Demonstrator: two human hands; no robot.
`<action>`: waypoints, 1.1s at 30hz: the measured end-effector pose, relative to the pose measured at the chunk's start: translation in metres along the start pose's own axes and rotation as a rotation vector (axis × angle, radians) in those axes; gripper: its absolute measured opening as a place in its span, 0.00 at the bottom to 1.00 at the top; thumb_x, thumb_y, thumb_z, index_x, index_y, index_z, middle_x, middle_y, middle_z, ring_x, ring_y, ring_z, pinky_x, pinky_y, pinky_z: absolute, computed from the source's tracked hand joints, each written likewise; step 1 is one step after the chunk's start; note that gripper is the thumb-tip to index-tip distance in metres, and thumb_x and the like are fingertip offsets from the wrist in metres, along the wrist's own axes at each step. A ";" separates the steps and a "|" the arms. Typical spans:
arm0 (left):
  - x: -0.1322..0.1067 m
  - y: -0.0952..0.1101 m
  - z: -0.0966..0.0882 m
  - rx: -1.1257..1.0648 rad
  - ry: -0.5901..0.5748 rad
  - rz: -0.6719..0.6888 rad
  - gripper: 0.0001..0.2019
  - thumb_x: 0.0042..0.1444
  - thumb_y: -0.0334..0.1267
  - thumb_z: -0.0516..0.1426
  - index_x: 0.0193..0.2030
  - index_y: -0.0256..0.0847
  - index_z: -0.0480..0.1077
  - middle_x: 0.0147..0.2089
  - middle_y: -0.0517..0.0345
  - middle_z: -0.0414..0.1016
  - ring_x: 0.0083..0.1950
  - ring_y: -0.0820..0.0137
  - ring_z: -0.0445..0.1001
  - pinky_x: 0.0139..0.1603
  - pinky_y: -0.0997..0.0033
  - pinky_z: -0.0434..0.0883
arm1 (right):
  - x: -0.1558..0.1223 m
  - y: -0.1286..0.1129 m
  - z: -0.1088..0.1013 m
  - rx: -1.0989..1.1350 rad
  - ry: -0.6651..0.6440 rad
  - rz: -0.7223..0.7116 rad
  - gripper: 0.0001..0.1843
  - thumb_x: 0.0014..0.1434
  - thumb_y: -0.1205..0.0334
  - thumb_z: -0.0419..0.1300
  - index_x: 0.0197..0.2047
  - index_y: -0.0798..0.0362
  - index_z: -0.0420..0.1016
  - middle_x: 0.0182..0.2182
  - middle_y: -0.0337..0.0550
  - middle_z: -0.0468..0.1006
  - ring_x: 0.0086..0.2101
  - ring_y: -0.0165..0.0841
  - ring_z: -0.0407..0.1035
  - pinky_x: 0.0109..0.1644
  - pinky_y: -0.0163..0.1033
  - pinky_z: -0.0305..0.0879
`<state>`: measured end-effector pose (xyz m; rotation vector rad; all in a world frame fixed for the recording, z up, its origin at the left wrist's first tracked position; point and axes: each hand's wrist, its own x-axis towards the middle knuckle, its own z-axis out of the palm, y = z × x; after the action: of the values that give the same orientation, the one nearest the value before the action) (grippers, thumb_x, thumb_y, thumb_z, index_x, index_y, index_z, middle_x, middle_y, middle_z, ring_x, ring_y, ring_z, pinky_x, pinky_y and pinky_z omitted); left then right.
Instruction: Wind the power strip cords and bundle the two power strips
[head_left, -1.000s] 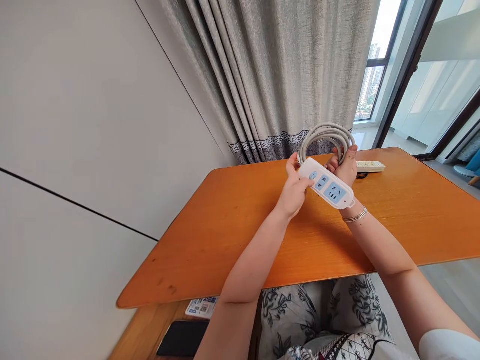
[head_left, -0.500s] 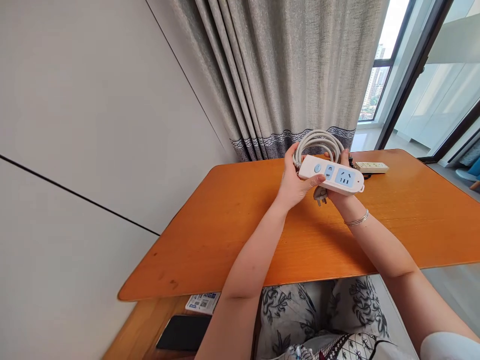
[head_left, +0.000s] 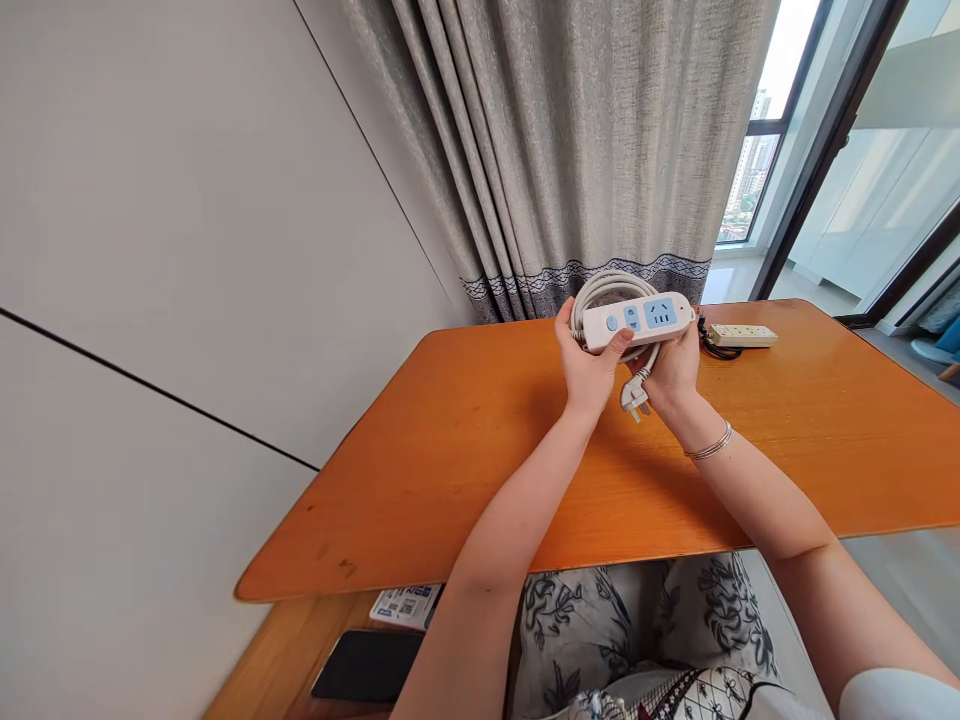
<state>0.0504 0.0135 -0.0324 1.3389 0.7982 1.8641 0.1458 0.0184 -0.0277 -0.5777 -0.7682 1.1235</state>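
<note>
A white power strip point(head_left: 637, 318) with blue sockets is held above the far side of the orange table point(head_left: 465, 450). My left hand point(head_left: 587, 362) grips its left end, thumb on the front face. My right hand point(head_left: 673, 368) supports its right end from below and behind. The strip's grey cable point(head_left: 600, 290) is coiled in loops behind it. The white plug point(head_left: 634, 394) dangles between my two hands. A thin bracelet point(head_left: 709, 444) circles my right wrist.
A second, cream power strip point(head_left: 741, 335) with a dark cable lies on the table's far right. Grey curtains point(head_left: 585, 150) hang behind, a window to the right. Below the table's near edge lie a black phone point(head_left: 366, 666) and a printed card point(head_left: 403, 606).
The power strip has been turned from slanting down to the right to nearly level and moved slightly away and left. The coil has dropped lower behind it, and the plug now hangs free.
</note>
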 end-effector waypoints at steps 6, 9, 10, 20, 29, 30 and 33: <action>0.001 0.000 -0.002 0.098 0.015 0.069 0.51 0.44 0.61 0.69 0.70 0.48 0.53 0.67 0.43 0.66 0.69 0.56 0.68 0.70 0.57 0.65 | -0.002 -0.001 0.000 -0.075 -0.024 -0.064 0.42 0.56 0.19 0.43 0.46 0.48 0.73 0.38 0.47 0.80 0.41 0.42 0.77 0.37 0.44 0.75; 0.002 0.000 -0.002 0.100 0.021 0.079 0.51 0.43 0.62 0.69 0.70 0.47 0.53 0.68 0.42 0.65 0.70 0.55 0.67 0.70 0.58 0.65 | -0.005 0.001 0.005 -0.082 0.011 -0.074 0.37 0.54 0.23 0.54 0.48 0.47 0.70 0.42 0.44 0.80 0.44 0.40 0.76 0.40 0.43 0.76; 0.002 0.000 -0.002 0.094 0.020 0.080 0.52 0.42 0.62 0.69 0.70 0.47 0.52 0.69 0.42 0.64 0.70 0.55 0.67 0.70 0.58 0.65 | -0.005 0.001 0.006 -0.081 0.022 -0.088 0.35 0.53 0.25 0.58 0.48 0.47 0.70 0.42 0.43 0.80 0.44 0.39 0.76 0.41 0.42 0.76; 0.023 0.015 -0.018 -0.092 -0.059 -0.250 0.27 0.60 0.55 0.62 0.61 0.46 0.65 0.57 0.51 0.76 0.58 0.62 0.77 0.59 0.61 0.74 | 0.017 -0.031 -0.017 -0.184 -0.062 -0.028 0.27 0.51 0.39 0.70 0.46 0.47 0.71 0.36 0.37 0.80 0.41 0.36 0.78 0.42 0.41 0.78; 0.036 0.000 -0.022 -0.157 -0.098 -0.427 0.11 0.59 0.41 0.64 0.46 0.39 0.75 0.39 0.54 0.83 0.37 0.70 0.82 0.42 0.70 0.80 | 0.019 -0.027 -0.025 -0.290 -0.196 0.204 0.23 0.53 0.45 0.71 0.45 0.49 0.74 0.32 0.35 0.81 0.33 0.33 0.77 0.36 0.39 0.76; 0.035 -0.002 -0.021 -0.166 -0.067 -0.430 0.11 0.59 0.40 0.64 0.46 0.39 0.75 0.39 0.54 0.83 0.36 0.71 0.81 0.43 0.70 0.80 | 0.021 -0.026 -0.027 -0.295 -0.194 0.223 0.22 0.55 0.45 0.70 0.45 0.49 0.73 0.32 0.36 0.81 0.32 0.33 0.77 0.36 0.39 0.76; 0.036 -0.005 -0.021 -0.186 0.026 -0.436 0.10 0.60 0.37 0.64 0.47 0.38 0.75 0.38 0.55 0.82 0.36 0.74 0.81 0.46 0.70 0.80 | 0.026 -0.027 -0.034 -0.329 -0.233 0.311 0.22 0.56 0.43 0.69 0.45 0.49 0.72 0.33 0.39 0.82 0.31 0.34 0.77 0.33 0.41 0.77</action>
<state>0.0233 0.0437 -0.0230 0.9377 0.8306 1.5674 0.1942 0.0329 -0.0220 -0.8741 -1.1033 1.3773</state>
